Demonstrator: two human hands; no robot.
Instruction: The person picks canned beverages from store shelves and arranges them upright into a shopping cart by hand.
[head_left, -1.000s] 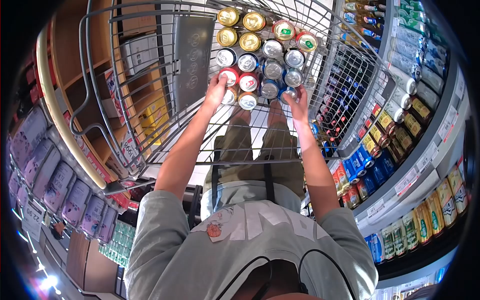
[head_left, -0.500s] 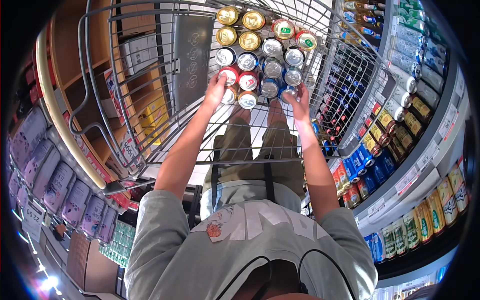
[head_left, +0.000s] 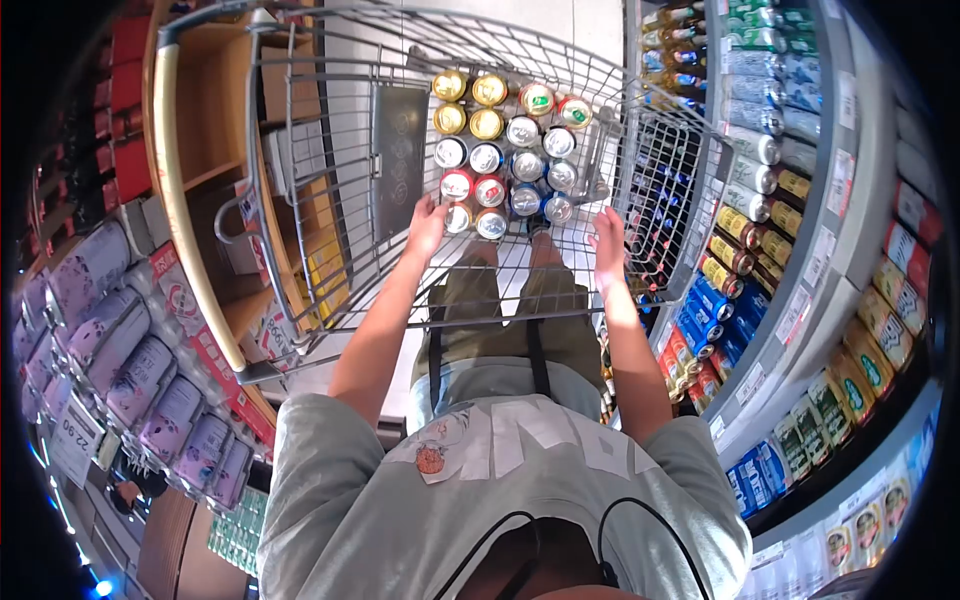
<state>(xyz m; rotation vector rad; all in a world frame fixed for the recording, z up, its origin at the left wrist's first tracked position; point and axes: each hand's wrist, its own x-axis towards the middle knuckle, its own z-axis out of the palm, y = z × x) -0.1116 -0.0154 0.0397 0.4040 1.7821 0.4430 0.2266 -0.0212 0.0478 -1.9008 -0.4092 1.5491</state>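
The right hand (head_left: 608,245) is released, fingers spread in the air and holding nothing, with a gap between it and the nearest of the cans (head_left: 487,157); the left hand (head_left: 427,228) has its fingers bent just beside the red-sided can (head_left: 456,185) and the silver-topped can (head_left: 457,218), though I cannot tell whether it grips or only touches either one; the cans stand upright in a close block between and ahead of the two hands, inside the shopping cart (head_left: 252,110); the gold-topped cans (head_left: 486,124) are farthest forward of the left hand, and the green-tabbed cans (head_left: 539,98) lie ahead of the right; the grey panel (head_left: 402,160) of the cart rises just ahead and to the left of the left hand; past the cart's wire side, to the right of the right hand, blue cans (head_left: 705,305) sit on a shelf; purple packages (head_left: 135,375) hang well to the left of the left hand.
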